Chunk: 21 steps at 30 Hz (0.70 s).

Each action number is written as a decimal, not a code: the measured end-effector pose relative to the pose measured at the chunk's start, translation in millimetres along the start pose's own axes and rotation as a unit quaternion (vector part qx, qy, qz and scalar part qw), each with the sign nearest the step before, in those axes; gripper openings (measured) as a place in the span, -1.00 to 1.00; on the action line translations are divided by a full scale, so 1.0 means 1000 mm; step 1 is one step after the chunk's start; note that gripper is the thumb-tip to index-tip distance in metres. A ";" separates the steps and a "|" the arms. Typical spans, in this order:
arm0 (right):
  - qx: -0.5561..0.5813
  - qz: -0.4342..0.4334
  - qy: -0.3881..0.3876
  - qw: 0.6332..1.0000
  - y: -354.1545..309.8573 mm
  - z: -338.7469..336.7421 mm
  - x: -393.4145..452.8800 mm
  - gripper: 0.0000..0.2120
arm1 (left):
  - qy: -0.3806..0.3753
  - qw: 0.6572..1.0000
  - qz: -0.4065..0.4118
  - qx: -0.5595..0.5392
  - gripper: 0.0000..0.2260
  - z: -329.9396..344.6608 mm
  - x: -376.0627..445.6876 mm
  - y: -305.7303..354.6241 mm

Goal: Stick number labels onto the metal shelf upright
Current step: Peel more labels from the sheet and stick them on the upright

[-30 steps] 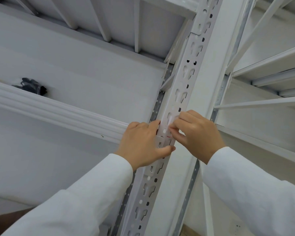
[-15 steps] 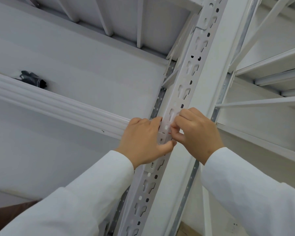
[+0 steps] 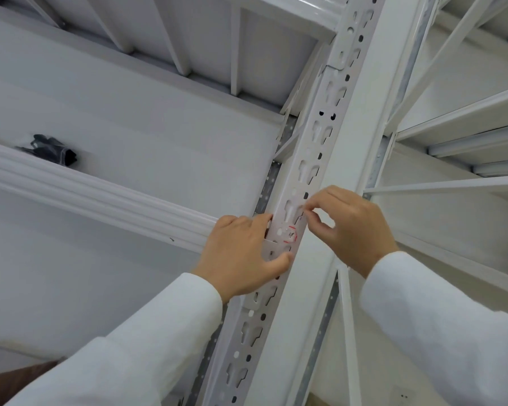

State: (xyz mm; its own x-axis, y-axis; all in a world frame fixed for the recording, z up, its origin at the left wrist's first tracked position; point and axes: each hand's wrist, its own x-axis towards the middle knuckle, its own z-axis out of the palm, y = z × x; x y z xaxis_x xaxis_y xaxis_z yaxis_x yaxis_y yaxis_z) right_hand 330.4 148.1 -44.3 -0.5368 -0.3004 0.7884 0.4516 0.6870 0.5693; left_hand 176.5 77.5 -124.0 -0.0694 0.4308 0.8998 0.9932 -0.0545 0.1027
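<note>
- Fingers first: left hand (image 3: pixel 241 256) wraps the perforated face of the metal shelf upright (image 3: pixel 311 159), fingertips curled over its left edge, thumb pressed on the face just below the label, bracing it.
- Right hand (image 3: pixel 355 227) has thumb and forefinger nearly closed, tips at the right edge of the perforated face, just above the label; whether they pinch a backing strip or a label corner, cannot tell, too small.
- Number label (image 3: pixel 290 235) sits on the upright's perforated face between the two hands, near the face's right edge, level with the left fingertips.
- Label look: small, pale, a red ring outline with a dark mark inside; digit unreadable. Ring looks broken or partly unseated at one side.
- Label lies next to a round hole and below a keyhole slot, so part of it may bridge an opening, not flat metal.
- Risk: an edge left unpressed lifts and peels, cause being the slots under it.
- Risk: if the right fingers do hold a corner, pulling away drags the label crooked or off.
- Risk: left thumb sliding up could smear or crease it.
- Judgement: sticking looks nearly done, press-down probably remaining.
- Dark bundle (image 3: pixel 52 149) lies on the shelf at left, well apart.
</note>
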 end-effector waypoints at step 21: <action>-0.046 -0.066 -0.043 0.996 -0.012 0.009 -0.015 -0.79 | 0.023 1.000 -0.012 0.002 -0.43 0.005 -0.001 0.000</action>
State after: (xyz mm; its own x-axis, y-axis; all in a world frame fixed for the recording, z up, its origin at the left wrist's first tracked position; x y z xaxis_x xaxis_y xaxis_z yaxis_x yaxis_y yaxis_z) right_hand 326.7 150.4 -64.7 -0.6529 -0.3231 0.6851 0.4351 0.5803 0.6884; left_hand 177.1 81.6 -126.8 -0.0975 0.3904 0.9155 0.9916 -0.0401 0.1227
